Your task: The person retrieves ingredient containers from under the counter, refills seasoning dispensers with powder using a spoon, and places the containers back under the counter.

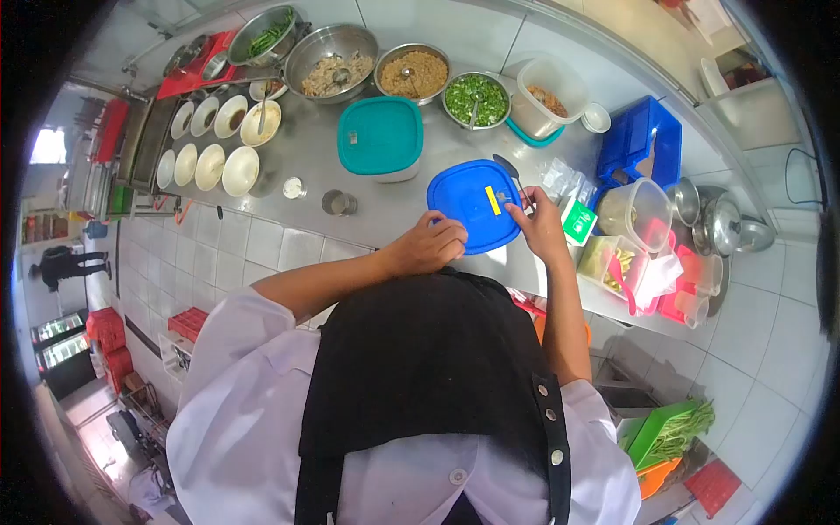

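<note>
A blue plastic lid (468, 203) with a yellow label is between my hands at the counter's front edge. My left hand (429, 243) has its fingers curled on the lid's near-left edge. At the right edge, my right hand (541, 229) grips the rim with thumb and fingers. A dark spoon (506, 164) runs along that side, its handle reaching into my right hand's fingers. Whether a container sits beneath the lid is hidden. Just beyond stands a tub with a teal lid (381, 136). Left of my left hand is a small metal cup (339, 203).
Several white bowls (240, 171) stand in rows at left. Along the back are a bowl of chopped greens (490, 87), a bowl of brown minced food (429, 66) and a clear tub (564, 74). A blue bin (661, 131), a green-labelled pack (579, 221) and tubs (656, 210) crowd the right.
</note>
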### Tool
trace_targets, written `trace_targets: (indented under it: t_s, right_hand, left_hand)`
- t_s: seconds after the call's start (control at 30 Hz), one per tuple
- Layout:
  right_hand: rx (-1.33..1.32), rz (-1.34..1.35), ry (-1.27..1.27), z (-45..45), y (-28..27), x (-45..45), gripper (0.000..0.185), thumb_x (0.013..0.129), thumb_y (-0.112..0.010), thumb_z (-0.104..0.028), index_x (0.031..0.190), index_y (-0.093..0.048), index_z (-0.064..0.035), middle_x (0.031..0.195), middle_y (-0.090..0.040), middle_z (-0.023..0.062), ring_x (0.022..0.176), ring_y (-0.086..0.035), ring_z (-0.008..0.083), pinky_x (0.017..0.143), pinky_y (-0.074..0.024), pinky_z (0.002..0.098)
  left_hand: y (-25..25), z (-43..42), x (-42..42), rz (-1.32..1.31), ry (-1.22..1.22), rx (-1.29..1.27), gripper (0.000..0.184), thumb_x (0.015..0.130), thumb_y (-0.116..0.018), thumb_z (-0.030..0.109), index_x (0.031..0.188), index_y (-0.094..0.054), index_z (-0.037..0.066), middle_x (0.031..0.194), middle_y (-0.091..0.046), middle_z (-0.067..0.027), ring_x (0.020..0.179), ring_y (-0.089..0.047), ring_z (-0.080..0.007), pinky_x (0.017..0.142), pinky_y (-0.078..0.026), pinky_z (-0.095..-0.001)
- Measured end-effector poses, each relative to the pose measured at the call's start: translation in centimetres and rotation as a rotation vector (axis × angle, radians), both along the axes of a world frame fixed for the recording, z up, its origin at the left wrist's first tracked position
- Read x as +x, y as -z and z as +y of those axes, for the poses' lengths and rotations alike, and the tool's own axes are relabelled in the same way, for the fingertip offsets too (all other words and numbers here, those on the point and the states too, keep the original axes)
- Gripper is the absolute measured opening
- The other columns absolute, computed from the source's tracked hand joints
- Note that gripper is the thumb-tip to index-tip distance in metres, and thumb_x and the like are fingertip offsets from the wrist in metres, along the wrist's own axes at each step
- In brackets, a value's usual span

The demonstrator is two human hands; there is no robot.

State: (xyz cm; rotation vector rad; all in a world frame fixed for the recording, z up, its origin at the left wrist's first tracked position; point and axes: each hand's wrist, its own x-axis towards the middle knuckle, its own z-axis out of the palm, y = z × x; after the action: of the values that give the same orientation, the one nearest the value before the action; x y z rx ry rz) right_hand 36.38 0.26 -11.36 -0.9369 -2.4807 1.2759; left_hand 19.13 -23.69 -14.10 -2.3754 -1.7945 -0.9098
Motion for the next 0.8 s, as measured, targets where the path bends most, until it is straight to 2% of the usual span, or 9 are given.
trace_targets:
  t_s: [0.03,0.13,0.27,0.43,0.53,0.63,0.73,0.8]
  right_hand:
    - [0.085,0.024,-0.046,0.5,0.4,0.4,0.040,0.101,-0.083,-0.028,0.116,-0.063,0.0035,0.095,-0.071,0.0141,0.071,-0.068,0.0224,0.066,-0.0540,0.0376]
    - [0.043,-0.048,-0.091,1.4,0.9,1.2,0.043,0.099,-0.082,-0.026,0.117,-0.058,0.0044,0.098,-0.073,0.0249,0.091,-0.073,0.0425,0.082,-0.0557,0.0488]
    - [0.078,-0.125,-0.172,2.0,-0.4,0.8,0.044,0.099,-0.082,-0.025,0.119,-0.057,0.0058,0.101,-0.073,0.0266,0.096,-0.073,0.0445,0.085,-0.0557,0.0503]
    - [0.063,-0.113,-0.229,2.7,-1.4,-1.0,0.041,0.100,-0.080,-0.024,0.120,-0.058,0.0050,0.104,-0.073,0.0287,0.100,-0.072,0.0445,0.087,-0.0558,0.0495]
    - [0.193,0.099,-0.200,2.6,0.2,-0.7,0.035,0.103,-0.077,-0.019,0.120,-0.057,0.0032,0.095,-0.070,0.0218,0.095,-0.072,0.0353,0.087,-0.0558,0.0455]
    - [0.043,0.274,0.094,0.5,3.7,2.3,0.027,0.105,-0.074,-0.011,0.114,-0.051,-0.0026,0.093,-0.063,0.0096,0.092,-0.066,0.0210,0.085,-0.0546,0.0377]
    - [-0.365,0.602,0.159,-3.7,6.8,4.8,0.031,0.105,-0.073,-0.004,0.109,-0.042,-0.0090,0.098,-0.055,0.0018,0.094,-0.057,0.0119,0.084,-0.0517,0.0304]
    - [-0.518,0.521,0.200,-5.9,6.3,5.1,0.035,0.103,-0.072,0.000,0.108,-0.039,-0.0112,0.102,-0.055,0.0014,0.096,-0.057,0.0114,0.084,-0.0512,0.0288]
  left_hand:
    - [-0.2,0.0,0.1,0.019,-0.022,0.027,0.023,0.092,-0.080,0.027,0.100,-0.064,0.012,0.114,-0.067,-0.0055,0.114,-0.068,-0.0251,0.104,-0.049,-0.0496]
    - [-0.6,0.3,0.4,-0.005,-0.018,0.078,0.021,0.093,-0.080,0.026,0.099,-0.065,0.013,0.113,-0.068,-0.0052,0.111,-0.068,-0.0268,0.100,-0.051,-0.0487]
    - [-1.3,0.0,1.1,0.017,0.008,0.065,0.023,0.093,-0.079,0.025,0.109,-0.071,0.011,0.111,-0.069,-0.0048,0.104,-0.067,-0.0274,0.094,-0.054,-0.0448]
    - [-1.3,0.5,1.6,-0.011,-0.042,0.065,0.039,0.090,-0.082,0.023,0.125,-0.074,0.008,0.107,-0.070,-0.0046,0.101,-0.067,-0.0269,0.088,-0.055,-0.0431]
    - [-1.1,1.3,2.2,-0.028,-0.063,0.072,0.041,0.088,-0.084,0.023,0.124,-0.075,0.007,0.106,-0.070,-0.0056,0.099,-0.066,-0.0270,0.085,-0.054,-0.0427]
    - [-0.7,2.5,2.7,-0.046,-0.100,0.075,0.041,0.088,-0.085,0.023,0.123,-0.075,0.006,0.106,-0.069,-0.0069,0.098,-0.066,-0.0277,0.083,-0.054,-0.0429]
    - [0.0,3.6,3.4,-0.036,-0.138,0.090,0.041,0.088,-0.085,0.021,0.124,-0.073,0.006,0.107,-0.068,-0.0081,0.097,-0.067,-0.0290,0.083,-0.053,-0.0430]
    - [0.3,3.5,4.7,-0.086,-0.145,0.062,0.040,0.089,-0.085,0.019,0.125,-0.073,0.005,0.107,-0.068,-0.0089,0.097,-0.067,-0.0301,0.083,-0.053,-0.0434]
